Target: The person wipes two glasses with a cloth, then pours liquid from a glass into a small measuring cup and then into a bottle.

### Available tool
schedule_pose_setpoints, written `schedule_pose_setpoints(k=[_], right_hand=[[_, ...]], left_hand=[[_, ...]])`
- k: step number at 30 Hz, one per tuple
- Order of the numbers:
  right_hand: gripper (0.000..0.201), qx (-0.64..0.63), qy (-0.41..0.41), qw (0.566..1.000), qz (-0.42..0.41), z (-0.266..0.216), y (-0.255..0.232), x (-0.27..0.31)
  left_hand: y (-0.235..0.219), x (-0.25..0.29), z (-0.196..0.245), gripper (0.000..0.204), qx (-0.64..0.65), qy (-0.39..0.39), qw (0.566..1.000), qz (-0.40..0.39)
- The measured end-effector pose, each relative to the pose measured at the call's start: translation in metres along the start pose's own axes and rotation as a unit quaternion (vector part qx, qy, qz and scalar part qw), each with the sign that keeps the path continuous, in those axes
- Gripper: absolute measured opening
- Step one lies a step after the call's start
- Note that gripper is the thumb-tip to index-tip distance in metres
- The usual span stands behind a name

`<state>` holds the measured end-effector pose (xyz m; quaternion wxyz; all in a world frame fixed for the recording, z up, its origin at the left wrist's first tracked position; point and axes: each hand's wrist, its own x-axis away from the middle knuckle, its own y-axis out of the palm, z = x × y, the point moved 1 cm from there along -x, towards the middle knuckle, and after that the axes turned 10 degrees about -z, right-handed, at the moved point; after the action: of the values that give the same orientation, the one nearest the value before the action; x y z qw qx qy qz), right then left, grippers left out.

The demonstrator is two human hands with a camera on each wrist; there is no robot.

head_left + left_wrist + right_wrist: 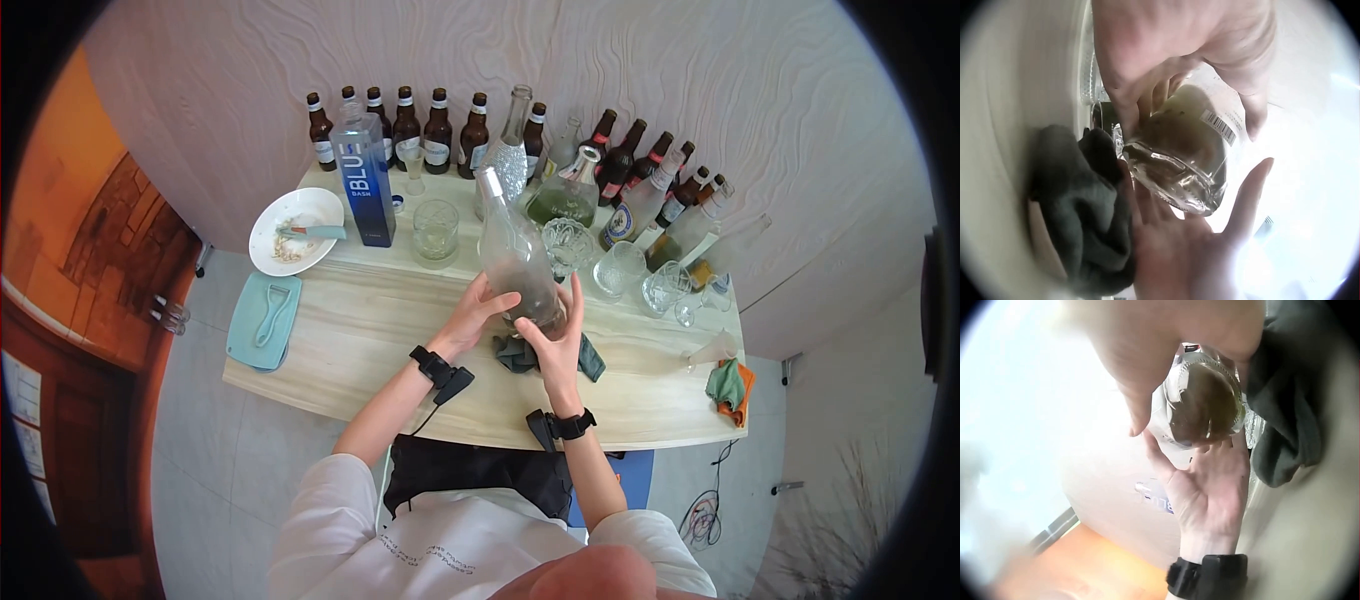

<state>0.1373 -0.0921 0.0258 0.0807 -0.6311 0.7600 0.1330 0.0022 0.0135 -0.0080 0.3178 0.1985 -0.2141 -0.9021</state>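
A clear glass bottle is tilted above the table, its neck leaning up and to the left in the head view. The left hand grips its lower left side, and the right hand holds the lower right side near the base. In the left wrist view the bottle's base and a barcode show, the left hand curving over the bottle. The right wrist view shows the right hand around the bottle's base. A dark green cloth lies beneath the hands.
Brown bottles, a tall blue bottle and several glasses stand along the back. At left are a white plate and a light blue board with a peeler. Green and orange cloths lie at the right edge.
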Motion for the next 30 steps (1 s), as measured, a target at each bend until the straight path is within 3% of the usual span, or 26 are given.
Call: schedule_pose_setpoints(k=[3, 9, 16, 18, 24, 30], right_hand=[[0.104, -0.057, 0.001, 0.997, 0.045, 0.003, -0.004, 0.006], [0.088, -0.119, -0.024, 0.988, 0.100, -0.002, -0.018, 0.008], [0.063, -0.159, -0.027, 0.972, 0.173, -0.001, -0.051, 0.015], [0.062, -0.140, -0.014, 0.970, 0.199, 0.000, -0.059, 0.021], [0.056, -0.093, 0.006, 0.968, 0.232, -0.003, -0.077, 0.034], [0.055, -0.043, 0.030, 0.970, 0.239, -0.008, -0.075, 0.041]], left_hand=[[0.010, -0.005, -0.003, 0.081, 0.013, -0.021, 1.000, -0.010], [0.044, -0.031, -0.010, 0.085, 0.018, 0.023, 0.998, -0.059], [0.070, -0.055, -0.018, 0.089, -0.064, -0.018, 0.992, -0.106], [0.065, -0.063, -0.027, 0.091, -0.119, -0.030, 0.983, -0.139], [0.077, -0.061, -0.043, 0.110, -0.075, 0.015, 0.986, -0.146], [0.066, -0.050, -0.044, 0.101, -0.053, 0.032, 0.987, -0.147]])
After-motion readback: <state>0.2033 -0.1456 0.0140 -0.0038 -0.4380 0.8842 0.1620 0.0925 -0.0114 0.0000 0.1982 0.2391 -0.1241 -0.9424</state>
